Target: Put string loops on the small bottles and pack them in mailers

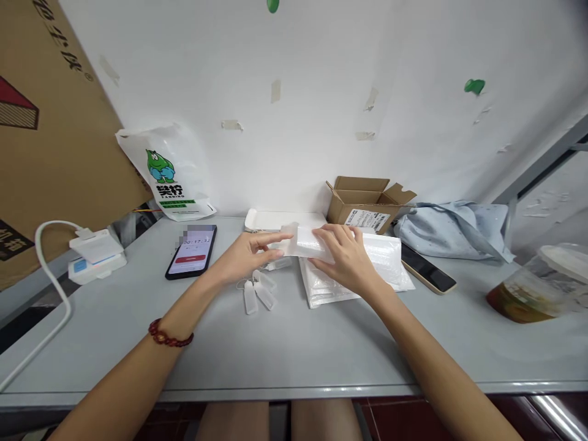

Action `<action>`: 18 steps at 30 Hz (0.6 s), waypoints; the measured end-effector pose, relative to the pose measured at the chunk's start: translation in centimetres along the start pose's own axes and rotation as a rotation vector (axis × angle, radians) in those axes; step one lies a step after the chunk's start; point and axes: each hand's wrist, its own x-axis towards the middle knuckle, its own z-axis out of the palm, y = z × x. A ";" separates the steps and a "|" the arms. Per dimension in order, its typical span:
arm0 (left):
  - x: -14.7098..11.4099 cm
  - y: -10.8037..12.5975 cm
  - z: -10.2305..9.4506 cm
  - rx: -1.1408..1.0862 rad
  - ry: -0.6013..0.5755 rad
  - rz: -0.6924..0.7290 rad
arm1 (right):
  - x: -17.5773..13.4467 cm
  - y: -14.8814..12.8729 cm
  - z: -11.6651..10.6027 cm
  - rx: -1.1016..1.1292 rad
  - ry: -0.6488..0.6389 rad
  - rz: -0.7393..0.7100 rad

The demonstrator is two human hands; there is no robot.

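A white bubble mailer (381, 247) is held up at the middle of the desk, over a stack of similar mailers (319, 293). My left hand (245, 254) pinches the translucent end of its flap between thumb and fingers. Wrapped over the mailer near the flap is my right hand (344, 252), its fingers closed on it. Several small white tags (250, 297) with thin strings lie just below my left hand. Part of the tag group is hidden behind that hand.
Behind the mailers stand an open cardboard box (362, 199) and a white tray (285, 219). A phone (193, 251) showing a timer lies left; another phone (429, 269) lies right, near a cloth bag (454, 229) and a plastic container with liquid (523, 300). A white charger (94, 248) sits far left.
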 end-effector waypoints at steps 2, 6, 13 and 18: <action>-0.3 0.5 -1.3 -0.017 -0.075 -0.025 | 0.0 0.1 0.1 0.002 -0.012 0.014; -0.3 -0.2 -3.7 0.213 -0.274 -0.158 | 0.0 0.2 0.2 0.011 -0.018 0.025; 0.1 -1.8 -3.6 0.335 -0.435 -0.174 | 0.0 0.1 0.3 0.021 -0.043 0.024; -0.1 -0.7 -4.0 0.020 -0.165 -0.154 | 0.0 0.1 0.1 0.038 -0.077 0.050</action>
